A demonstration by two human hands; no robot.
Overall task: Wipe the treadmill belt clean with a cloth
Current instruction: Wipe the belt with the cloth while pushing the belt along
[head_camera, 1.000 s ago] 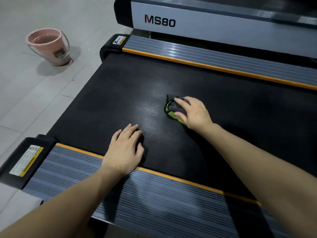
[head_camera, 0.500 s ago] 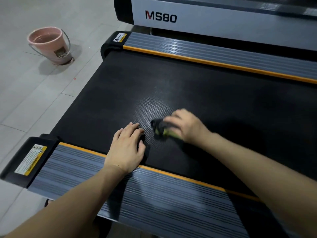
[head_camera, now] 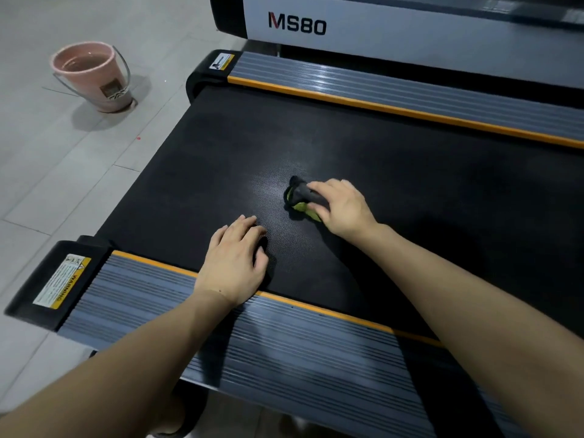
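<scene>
The black textured treadmill belt (head_camera: 410,191) runs across the middle of the view. A small bunched cloth (head_camera: 300,197), dark grey with a green underside, lies on the belt near its middle. My right hand (head_camera: 343,207) grips the cloth against the belt, its fingers curled over it and hiding its right part. My left hand (head_camera: 235,262) rests flat on the belt near the near orange edge, fingers straight and holding nothing.
Ribbed grey side rails with orange strips border the belt, near (head_camera: 284,358) and far (head_camera: 410,86). A pink bucket (head_camera: 91,75) with water stands on the tiled floor at upper left. A second machine marked MS80 (head_camera: 410,30) stands beyond.
My right hand slid the cloth toward me and to the left, then back away to about the belt's middle. My left hand stayed planted.
</scene>
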